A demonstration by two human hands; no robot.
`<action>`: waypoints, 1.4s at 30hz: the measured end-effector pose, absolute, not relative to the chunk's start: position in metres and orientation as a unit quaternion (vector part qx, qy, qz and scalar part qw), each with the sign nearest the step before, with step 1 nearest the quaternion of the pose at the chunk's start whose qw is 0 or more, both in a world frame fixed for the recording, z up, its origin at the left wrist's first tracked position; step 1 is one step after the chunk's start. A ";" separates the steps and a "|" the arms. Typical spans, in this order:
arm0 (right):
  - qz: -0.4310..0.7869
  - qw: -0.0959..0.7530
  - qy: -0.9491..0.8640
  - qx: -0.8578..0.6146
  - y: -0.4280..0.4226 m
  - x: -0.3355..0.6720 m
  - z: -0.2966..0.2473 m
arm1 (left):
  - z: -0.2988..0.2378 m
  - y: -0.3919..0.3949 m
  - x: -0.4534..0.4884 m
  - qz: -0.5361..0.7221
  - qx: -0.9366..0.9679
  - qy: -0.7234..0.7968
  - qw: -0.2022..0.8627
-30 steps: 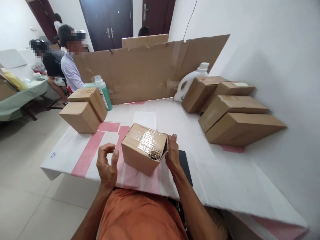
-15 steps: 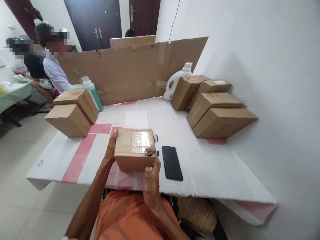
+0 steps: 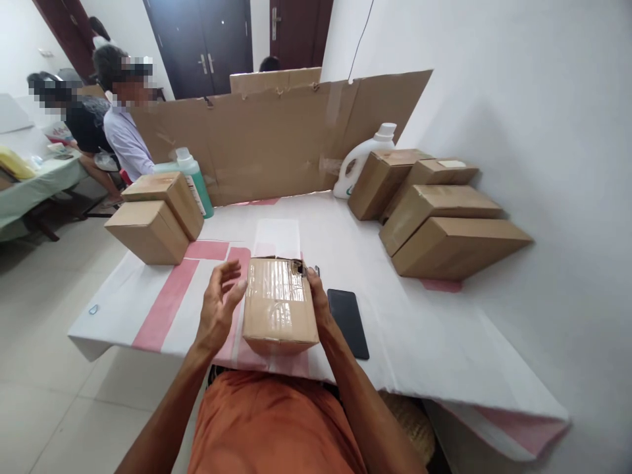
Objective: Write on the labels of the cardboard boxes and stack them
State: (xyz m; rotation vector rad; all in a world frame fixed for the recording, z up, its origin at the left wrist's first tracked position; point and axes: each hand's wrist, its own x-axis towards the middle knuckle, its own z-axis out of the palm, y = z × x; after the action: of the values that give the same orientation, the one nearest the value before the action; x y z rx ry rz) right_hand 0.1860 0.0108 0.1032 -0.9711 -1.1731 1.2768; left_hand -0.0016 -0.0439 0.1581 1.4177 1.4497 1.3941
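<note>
A small cardboard box [image 3: 279, 306] with clear tape on its top stands near the front edge of the white and pink table [image 3: 419, 342]. My right hand [image 3: 318, 299] presses against the box's right side, fingers up by the torn far corner. My left hand [image 3: 220, 306] hovers just left of the box, fingers spread and slightly curled, fingertips close to its left face. A black phone [image 3: 348, 322] lies flat right of the box, and a pen tip [image 3: 316, 270] shows behind my right hand.
Two boxes [image 3: 155, 217] and a green bottle [image 3: 195, 181] stand at the far left. Several boxes [image 3: 439, 217] lean by the wall at right, beside a white jug [image 3: 360, 161]. A cardboard screen [image 3: 276, 141] spans the back. People sit at another table beyond the left.
The box has been turned a quarter, its long side now pointing away from me. My left hand has come off it; my right hand shifted from the near end to the right side.
</note>
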 end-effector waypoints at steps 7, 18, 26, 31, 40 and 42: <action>0.575 0.543 -0.494 -0.360 0.006 0.190 0.107 | 0.194 0.014 0.026 0.387 0.692 0.523 0.314; 0.441 0.527 -0.593 -0.420 -0.035 0.204 0.146 | 0.197 -0.040 0.036 0.341 0.748 0.555 0.124; 0.287 0.521 -0.638 -0.488 -0.081 0.202 0.158 | 0.200 -0.082 0.046 0.382 0.729 0.560 0.093; 0.205 0.538 -0.680 -0.453 -0.100 0.192 0.159 | 0.209 -0.094 0.047 0.378 0.713 0.584 0.089; 0.196 0.528 -0.689 -0.456 -0.101 0.194 0.158 | 0.207 -0.093 0.047 0.372 0.727 0.570 0.087; 0.200 0.529 -0.683 -0.462 -0.100 0.196 0.155 | 0.205 -0.093 0.048 0.383 0.728 0.562 0.084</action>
State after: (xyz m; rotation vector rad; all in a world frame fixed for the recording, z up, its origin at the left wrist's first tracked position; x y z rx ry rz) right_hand 0.1955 -0.0999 0.1552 -1.1033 -1.6321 0.4788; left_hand 0.0478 -0.0931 0.2050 2.1731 1.6756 1.1436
